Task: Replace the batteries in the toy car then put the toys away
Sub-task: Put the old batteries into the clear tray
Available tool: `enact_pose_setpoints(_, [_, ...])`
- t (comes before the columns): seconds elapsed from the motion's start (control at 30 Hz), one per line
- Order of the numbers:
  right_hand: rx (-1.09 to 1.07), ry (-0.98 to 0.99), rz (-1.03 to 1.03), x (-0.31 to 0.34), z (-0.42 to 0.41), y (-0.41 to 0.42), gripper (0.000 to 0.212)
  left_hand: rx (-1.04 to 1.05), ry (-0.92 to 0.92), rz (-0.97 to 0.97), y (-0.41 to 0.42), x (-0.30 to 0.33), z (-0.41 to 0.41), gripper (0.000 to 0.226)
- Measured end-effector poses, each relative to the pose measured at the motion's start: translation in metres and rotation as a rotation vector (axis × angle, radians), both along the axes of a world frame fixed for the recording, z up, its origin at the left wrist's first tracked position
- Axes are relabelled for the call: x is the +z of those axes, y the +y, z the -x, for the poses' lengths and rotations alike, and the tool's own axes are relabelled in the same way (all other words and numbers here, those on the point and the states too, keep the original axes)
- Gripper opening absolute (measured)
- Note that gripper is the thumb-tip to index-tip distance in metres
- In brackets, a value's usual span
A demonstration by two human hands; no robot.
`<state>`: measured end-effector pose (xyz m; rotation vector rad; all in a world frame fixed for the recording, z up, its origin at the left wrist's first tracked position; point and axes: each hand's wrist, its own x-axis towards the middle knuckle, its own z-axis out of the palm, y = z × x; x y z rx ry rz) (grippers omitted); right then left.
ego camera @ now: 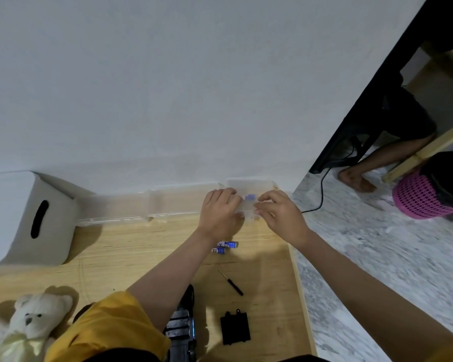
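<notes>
Both hands rest on a small clear plastic case (249, 205) by the wall, with a blue battery showing inside it. My left hand (219, 212) holds its left side and my right hand (280, 212) pinches its right side. Two blue-and-white batteries (224, 247) lie on the wooden board (141, 246) just below my left wrist. A small black screwdriver (231, 282) lies nearer me. The black battery cover (235, 327) lies flat at the bottom. The dark toy car (182, 325) sits beside it, partly hidden by my left arm.
A grey storage bin (29, 220) with a slot handle stands at the left by the wall. A white teddy bear (29, 322) lies at the bottom left. A long clear box (152, 207) lines the wall. Marble floor, a pink basket (424, 197) and a person's foot (356, 178) are at the right.
</notes>
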<state>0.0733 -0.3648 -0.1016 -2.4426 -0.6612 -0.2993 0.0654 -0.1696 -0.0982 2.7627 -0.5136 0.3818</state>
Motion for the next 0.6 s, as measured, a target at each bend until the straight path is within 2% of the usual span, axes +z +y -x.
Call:
enact_pose_setpoints(0.13, [-0.085, -0.043, 0.005, -0.003, 0.005, 0.008, 0.026, -0.032, 0.016, -0.03, 0.002, 0.003, -0.003, 0.034])
enact_pose_setpoints(0.43, [-0.1, -0.329, 0.063, -0.021, 0.004, 0.011, 0.02, -0.13, -0.025, -0.074, 0.014, 0.006, -0.01, 0.028])
enact_pose_setpoints(0.6, [-0.101, -0.324, 0.087, -0.021, 0.005, 0.01, 0.019, -0.144, 0.065, -0.062, 0.017, 0.006, -0.006, 0.036])
